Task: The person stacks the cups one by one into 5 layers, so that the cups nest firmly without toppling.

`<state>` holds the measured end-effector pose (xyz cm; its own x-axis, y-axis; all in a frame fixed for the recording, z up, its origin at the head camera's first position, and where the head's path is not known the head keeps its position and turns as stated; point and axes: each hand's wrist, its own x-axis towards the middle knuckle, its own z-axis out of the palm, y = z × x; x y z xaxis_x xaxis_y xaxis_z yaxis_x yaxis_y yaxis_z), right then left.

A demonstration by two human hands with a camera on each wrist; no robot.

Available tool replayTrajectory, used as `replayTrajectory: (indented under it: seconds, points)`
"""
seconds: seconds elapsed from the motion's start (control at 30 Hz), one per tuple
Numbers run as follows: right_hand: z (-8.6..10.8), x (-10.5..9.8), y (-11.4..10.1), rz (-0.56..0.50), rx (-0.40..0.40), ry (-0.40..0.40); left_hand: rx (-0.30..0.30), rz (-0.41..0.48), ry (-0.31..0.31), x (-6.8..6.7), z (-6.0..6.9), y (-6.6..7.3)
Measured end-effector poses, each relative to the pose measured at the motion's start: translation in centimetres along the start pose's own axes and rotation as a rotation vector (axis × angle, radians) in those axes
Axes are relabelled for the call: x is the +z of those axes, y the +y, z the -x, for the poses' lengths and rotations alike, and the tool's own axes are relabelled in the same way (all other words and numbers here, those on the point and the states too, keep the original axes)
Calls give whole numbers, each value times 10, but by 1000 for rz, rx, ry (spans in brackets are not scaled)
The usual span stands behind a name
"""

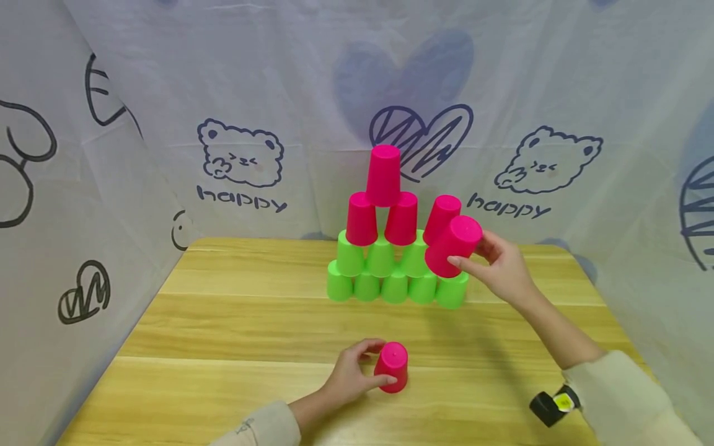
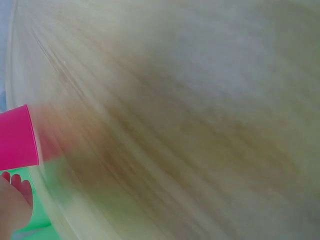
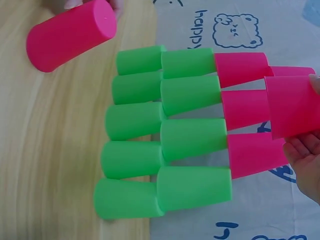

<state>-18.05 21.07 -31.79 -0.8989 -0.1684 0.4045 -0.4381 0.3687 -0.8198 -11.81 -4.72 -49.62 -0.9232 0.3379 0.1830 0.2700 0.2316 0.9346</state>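
A cup pyramid stands on the table: several green cups form the two lower rows, three pink cups the third. One pink cup tops the two left ones. My right hand holds an upside-down pink cup in the air by the pyramid's right side, thumb in front and fingers behind. In the head view that cup hides part of the right-hand cups. Nearer me, my left hand grips another upside-down pink cup between thumb and fingers; whether it touches the table cannot be told.
The wooden table reaches back to a white curtain printed with hearts, bears and lettering. The pyramid sits close to the table's back edge. A black device with a yellow label is strapped at the right wrist.
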Motion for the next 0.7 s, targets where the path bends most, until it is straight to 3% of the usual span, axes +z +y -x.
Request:
replayTrajectory:
  seconds: [0.7]
  points:
    - [-28, -5, -25, 59, -32, -3, 35, -101, -65, 3, 3, -13]
